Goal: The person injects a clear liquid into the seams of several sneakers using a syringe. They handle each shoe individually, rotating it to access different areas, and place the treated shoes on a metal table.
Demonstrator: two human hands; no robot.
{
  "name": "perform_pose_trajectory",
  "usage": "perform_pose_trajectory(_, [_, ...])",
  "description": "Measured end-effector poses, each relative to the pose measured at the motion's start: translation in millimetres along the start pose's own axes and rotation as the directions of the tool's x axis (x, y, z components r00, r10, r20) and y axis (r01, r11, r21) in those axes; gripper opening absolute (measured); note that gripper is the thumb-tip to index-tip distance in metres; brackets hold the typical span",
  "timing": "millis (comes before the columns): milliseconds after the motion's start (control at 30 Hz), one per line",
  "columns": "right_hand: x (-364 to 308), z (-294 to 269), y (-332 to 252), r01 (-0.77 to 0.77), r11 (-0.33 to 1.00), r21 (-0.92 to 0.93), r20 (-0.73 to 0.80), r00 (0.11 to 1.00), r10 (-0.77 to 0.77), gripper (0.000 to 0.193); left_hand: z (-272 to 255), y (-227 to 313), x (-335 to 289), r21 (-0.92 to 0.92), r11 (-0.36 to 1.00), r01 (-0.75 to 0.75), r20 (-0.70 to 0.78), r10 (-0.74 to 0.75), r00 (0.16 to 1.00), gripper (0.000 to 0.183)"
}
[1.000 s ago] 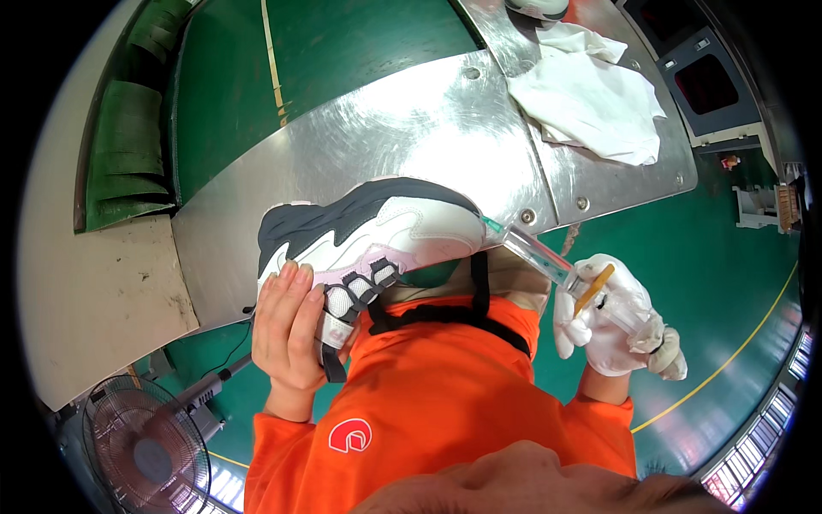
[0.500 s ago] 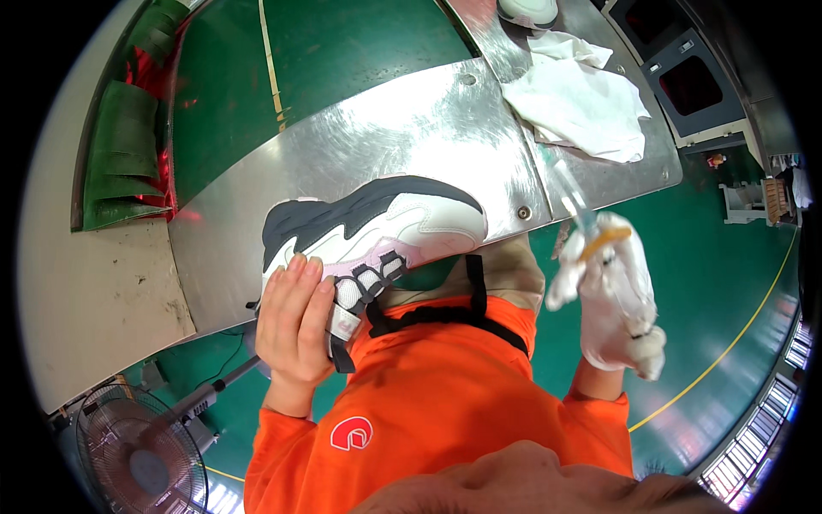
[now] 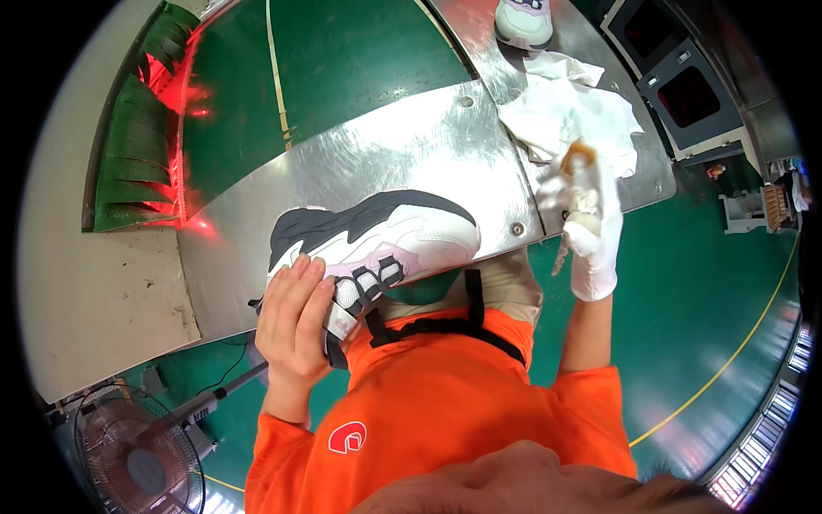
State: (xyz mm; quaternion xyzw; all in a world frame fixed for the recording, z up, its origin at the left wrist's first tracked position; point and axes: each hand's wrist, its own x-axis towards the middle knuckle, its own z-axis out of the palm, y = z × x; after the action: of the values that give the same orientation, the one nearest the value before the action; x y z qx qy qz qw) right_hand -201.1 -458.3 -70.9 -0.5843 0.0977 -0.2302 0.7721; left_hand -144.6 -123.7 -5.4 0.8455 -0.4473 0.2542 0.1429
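A sneaker [image 3: 398, 227] in white, dark navy and pale lilac lies on its side along the near edge of the metal table. My left hand [image 3: 295, 321], bare, is closed round its ankle end, fingers pressed on the upper beside the laces and tongue. Over the table's right corner is my right hand [image 3: 591, 227] in a white glove, partly smeared by motion. Its fingers are curled, and an orange-brown, ring-like thing [image 3: 578, 157] shows at their far end; its kind is unclear. Just behind that hand a crumpled white cloth [image 3: 556, 107] lies on the metal.
Another sneaker [image 3: 524, 24] stands at the far right. A green belt [image 3: 360, 51] runs beyond the metal table [image 3: 428, 128]. Left of it, green strip flaps [image 3: 133, 154] hang with red light behind them. A fan [image 3: 141, 454] stands at lower left, a grey cabinet [image 3: 693, 94] at right.
My right hand has swung away from my body and up to the cloth, and the clear rod-like piece seen at it no longer shows. My left hand and the sneaker have hardly moved.
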Motion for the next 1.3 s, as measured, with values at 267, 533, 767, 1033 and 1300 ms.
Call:
perform_pose_trajectory(267, [-47, 0, -28, -0.138, 0.943, -0.304, 0.001, 0.989, 0.145, 0.097, -1, 1, 2, -0.018, 1.000, 0.024, 0.013, -0.024, 1.000, 0.052])
perform_pose_trajectory(533, [-67, -4, -47, -0.260, 0.951, 0.167, 0.167, 0.958, 0.233, 0.089, -2, 2, -2, -0.006, 1.000, 0.024, 0.023, -0.024, 0.999, 0.053])
perform_pose_trajectory(767, [-83, 1, -53, -0.215, 0.938, 0.272, 0.212, 0.964, 0.159, 0.065, -3, 2, -1, -0.016, 0.999, 0.033, 0.028, -0.032, 0.999, 0.052])
perform_pose_trajectory(1033, [-79, 5, -44, -0.282, 0.905, 0.318, 0.293, 0.937, 0.189, 0.055, 3, -2, -6, -0.003, 1.000, 0.009, 0.017, -0.009, 1.000, 0.050])
perform_pose_trajectory(1300, [-74, 4, -44, -0.353, 0.818, 0.454, 0.318, 0.922, 0.221, 0.096, -1, -2, -5, 0.004, 1.000, 0.007, 0.028, -0.007, 1.000, 0.049])
